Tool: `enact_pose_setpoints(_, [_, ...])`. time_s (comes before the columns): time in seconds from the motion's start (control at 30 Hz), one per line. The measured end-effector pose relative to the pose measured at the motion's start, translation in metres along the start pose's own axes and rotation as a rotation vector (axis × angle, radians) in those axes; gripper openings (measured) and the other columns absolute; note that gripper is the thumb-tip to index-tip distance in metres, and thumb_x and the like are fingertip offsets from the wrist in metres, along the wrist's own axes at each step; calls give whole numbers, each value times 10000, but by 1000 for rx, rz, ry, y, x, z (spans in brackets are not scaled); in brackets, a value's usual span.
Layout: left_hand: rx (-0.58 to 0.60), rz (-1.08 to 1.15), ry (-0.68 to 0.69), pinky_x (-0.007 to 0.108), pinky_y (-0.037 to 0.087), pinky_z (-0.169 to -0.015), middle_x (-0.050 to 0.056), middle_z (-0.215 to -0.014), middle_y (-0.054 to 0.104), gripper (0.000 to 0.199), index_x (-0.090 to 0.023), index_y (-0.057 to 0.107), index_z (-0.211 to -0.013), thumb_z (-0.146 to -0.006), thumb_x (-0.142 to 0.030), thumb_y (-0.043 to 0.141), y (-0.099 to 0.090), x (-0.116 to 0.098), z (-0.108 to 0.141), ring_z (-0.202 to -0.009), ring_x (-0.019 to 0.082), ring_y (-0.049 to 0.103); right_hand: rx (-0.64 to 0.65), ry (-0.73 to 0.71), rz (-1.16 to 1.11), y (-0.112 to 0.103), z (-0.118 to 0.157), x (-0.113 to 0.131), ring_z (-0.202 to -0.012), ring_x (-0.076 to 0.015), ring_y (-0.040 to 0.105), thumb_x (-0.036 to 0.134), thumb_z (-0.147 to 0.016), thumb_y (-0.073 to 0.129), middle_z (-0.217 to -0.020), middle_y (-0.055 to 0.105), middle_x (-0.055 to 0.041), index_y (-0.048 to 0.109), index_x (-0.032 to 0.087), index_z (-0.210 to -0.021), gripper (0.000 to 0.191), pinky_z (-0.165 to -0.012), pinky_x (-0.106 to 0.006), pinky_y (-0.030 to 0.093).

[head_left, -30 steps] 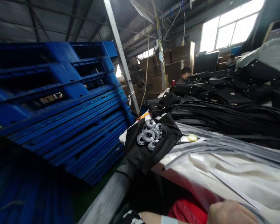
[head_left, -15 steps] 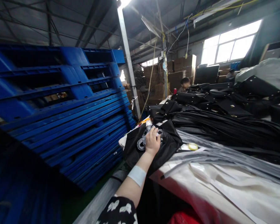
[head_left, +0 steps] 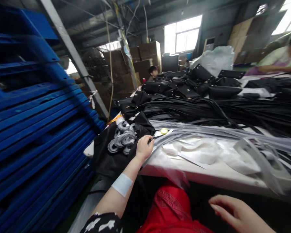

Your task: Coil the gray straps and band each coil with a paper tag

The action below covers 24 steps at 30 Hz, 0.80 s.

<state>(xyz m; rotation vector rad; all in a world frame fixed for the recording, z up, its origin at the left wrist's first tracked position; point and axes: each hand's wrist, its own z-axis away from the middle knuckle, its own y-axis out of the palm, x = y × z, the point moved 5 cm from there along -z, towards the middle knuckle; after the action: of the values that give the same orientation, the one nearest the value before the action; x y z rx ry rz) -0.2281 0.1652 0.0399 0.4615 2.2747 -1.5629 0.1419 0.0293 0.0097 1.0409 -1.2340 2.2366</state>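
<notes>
My left hand is closed at the near edge of the table, with a dark bit showing between thumb and fingers that looks like part of the black cloth. Several coiled rolls of grey translucent strip lie on that cloth, just left of the hand. Beyond the fingers sits a small yellow tape roll. At the lower right, in front of the table, my right hand hangs in the air with fingers loosely curved and thumb apart; nothing shows in it.
Blue pallets are stacked high on the left, beside a metal post. Long black strips and black pieces with studs cover the table's far side. Clear plastic lies along the front. A co-worker leans over at the right.
The view has swung right. My left hand has left the grey coils and moved right, to the cloth's side. My right hand has come into view.
</notes>
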Motion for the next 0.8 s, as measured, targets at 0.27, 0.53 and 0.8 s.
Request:
enact_pose_setpoints(0.27, [288, -99, 0, 381, 416, -1027, 128, -1176, 670, 266, -156, 652, -1116, -867, -224, 585, 102, -58, -45, -1150, 267, 583, -29, 86, -47, -8, 28, -2, -940, -236, 683, 427, -898, 529, -1007, 747, -57, 743, 231, -956, 296, -841, -264, 522])
enact_pose_setpoints(0.53, [384, -157, -150, 424, 438, -954, 163, -1009, 692, 172, -135, 664, -898, -773, -249, 697, 115, -60, -66, -1067, 319, 614, -83, 186, -120, -19, 47, -26, -902, -239, 678, 505, -893, 516, -959, 739, -62, 722, 211, -932, 361, -800, -257, 510])
enact_pose_setpoints(0.8, [484, 85, -238, 230, 436, -541, -7, -582, 575, 396, -176, 575, -652, -837, -525, 597, 92, -31, -50, -599, 161, 591, -81, 98, -152, -21, 21, -12, -790, -216, 656, 430, -893, 534, -850, 724, -49, 723, 189, -908, 306, -711, -269, 505])
